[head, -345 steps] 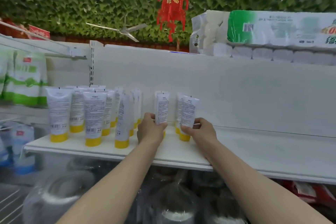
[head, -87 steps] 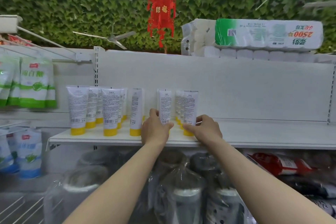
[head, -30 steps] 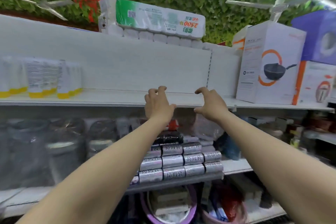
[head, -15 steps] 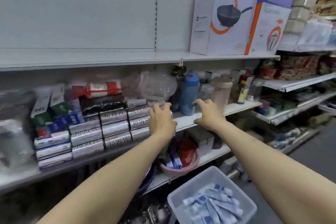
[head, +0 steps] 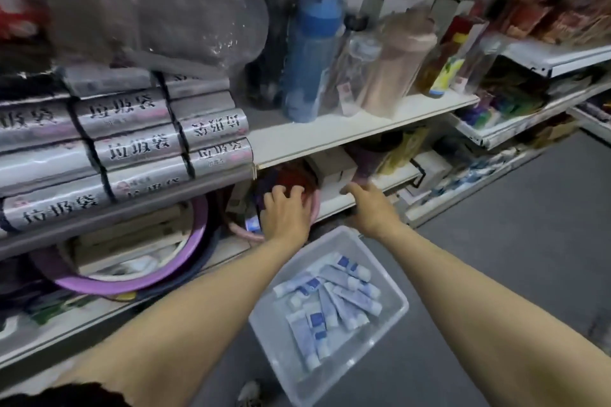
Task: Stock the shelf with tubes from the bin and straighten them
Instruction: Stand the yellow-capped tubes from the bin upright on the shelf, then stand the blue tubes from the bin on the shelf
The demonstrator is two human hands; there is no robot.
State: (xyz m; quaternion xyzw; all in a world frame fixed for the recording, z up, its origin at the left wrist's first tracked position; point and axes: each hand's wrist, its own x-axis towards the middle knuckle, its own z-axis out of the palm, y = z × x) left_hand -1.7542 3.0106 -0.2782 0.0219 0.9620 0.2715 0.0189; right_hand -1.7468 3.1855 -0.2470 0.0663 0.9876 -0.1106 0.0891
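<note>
A clear plastic bin (head: 393,314) stands on the floor below me, holding several white-and-blue tubes (head: 330,297) lying in a loose heap. My left hand (head: 286,213) hovers above the bin's far edge with its fingers spread and relaxed, holding nothing. My right hand (head: 370,205) is beside it, just right, also empty with fingers loosely extended. Both hands are apart from the tubes. The shelf with the standing yellow-capped tubes is out of view.
Lower shelves (head: 347,132) on the left carry silver rolled packs (head: 132,145), water bottles (head: 310,53) and a purple basin (head: 132,277). A pink basin (head: 307,205) sits behind my left hand. Grey floor (head: 512,258) spreads to the right of the bin.
My view has swung down from the upper shelf to the floor. Both hands left the standing tubes, dropped empty and now hang above the bin, which looks nearer.
</note>
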